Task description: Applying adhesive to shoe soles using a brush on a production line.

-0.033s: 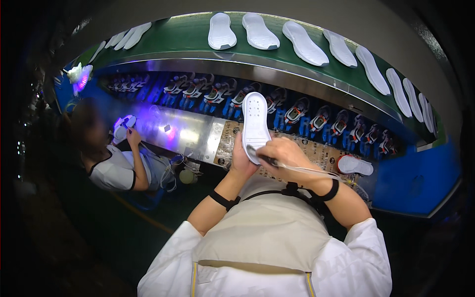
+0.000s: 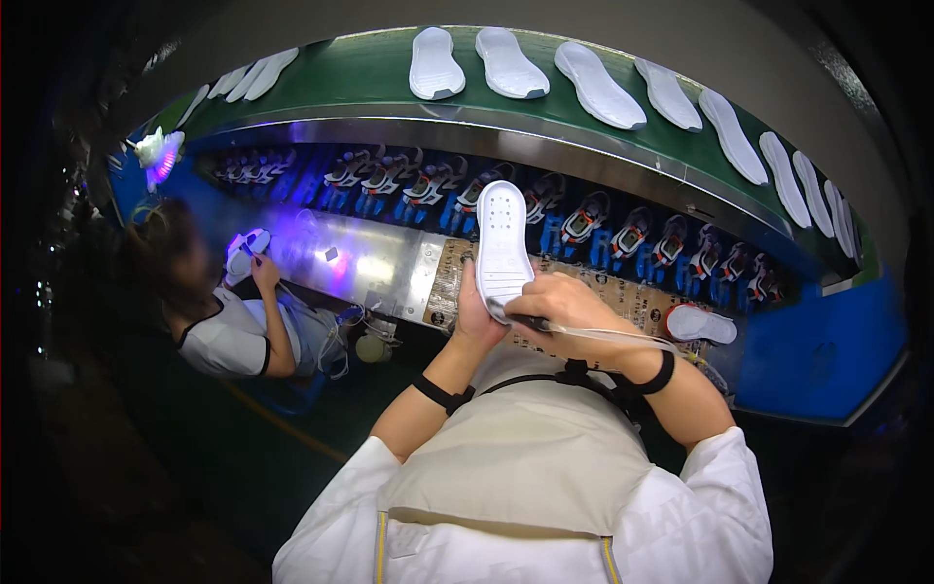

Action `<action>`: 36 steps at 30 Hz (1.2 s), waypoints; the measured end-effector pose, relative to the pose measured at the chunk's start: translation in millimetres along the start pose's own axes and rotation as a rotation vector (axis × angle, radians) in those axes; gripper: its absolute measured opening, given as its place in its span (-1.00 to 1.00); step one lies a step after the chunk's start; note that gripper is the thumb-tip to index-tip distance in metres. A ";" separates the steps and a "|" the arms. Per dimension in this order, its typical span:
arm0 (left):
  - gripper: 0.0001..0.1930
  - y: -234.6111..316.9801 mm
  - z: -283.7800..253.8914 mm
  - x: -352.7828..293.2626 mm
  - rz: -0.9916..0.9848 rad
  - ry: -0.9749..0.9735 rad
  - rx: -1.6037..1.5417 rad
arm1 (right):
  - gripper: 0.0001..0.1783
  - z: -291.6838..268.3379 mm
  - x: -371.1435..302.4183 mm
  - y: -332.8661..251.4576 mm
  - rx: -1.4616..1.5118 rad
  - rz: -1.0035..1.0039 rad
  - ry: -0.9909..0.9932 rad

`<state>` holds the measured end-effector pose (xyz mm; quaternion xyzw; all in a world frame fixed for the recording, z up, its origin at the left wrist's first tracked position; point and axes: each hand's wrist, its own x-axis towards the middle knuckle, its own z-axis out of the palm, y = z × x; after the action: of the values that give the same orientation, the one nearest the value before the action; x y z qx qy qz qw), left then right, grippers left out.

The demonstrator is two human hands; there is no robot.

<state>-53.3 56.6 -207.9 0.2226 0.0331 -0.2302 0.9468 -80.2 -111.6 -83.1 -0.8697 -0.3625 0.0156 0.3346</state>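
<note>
Upright in front of me is a white shoe sole (image 2: 503, 248), its inner face toward me, with small holes at the top and ridges lower down. My left hand (image 2: 474, 313) is closed around its lower left side. In my right hand (image 2: 576, 310) is a dark-handled brush (image 2: 528, 322), held by the sole's lower end. A pale thin tube (image 2: 628, 339) trails from the brush past my right wrist. The brush's tip is hard to make out against the sole's edge.
Several white soles (image 2: 600, 86) lie along a green conveyor belt (image 2: 384, 73). Below it hang several shoes (image 2: 584, 218) on blue holders. A white sole with red edging (image 2: 700, 325) rests right on the cardboard-covered bench (image 2: 623, 292). At left, a co-worker (image 2: 229, 326) handles another shoe part.
My right hand and the brush have shifted slightly along the sole's lower edge, and the brush tip shows less. The sole and my left hand stay in place.
</note>
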 end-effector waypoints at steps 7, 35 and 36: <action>-0.30 11.2 25.3 -18.1 -0.105 -0.230 -0.201 | -0.66 -9.4 13.6 12.9 -0.085 0.009 0.647; -0.29 31.5 55.1 -14.5 0.092 -0.080 -0.113 | -0.60 -20.9 4.5 -7.4 -0.073 -0.100 0.482; -0.29 33.4 55.8 -12.6 0.093 -0.074 -0.114 | -0.60 -20.9 5.5 -7.4 -0.067 -0.099 0.479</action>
<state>-51.7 64.1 -142.1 0.1611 0.0009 -0.1919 0.9681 -75.1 -116.2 -61.3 -0.8405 -0.3153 -0.2194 0.3821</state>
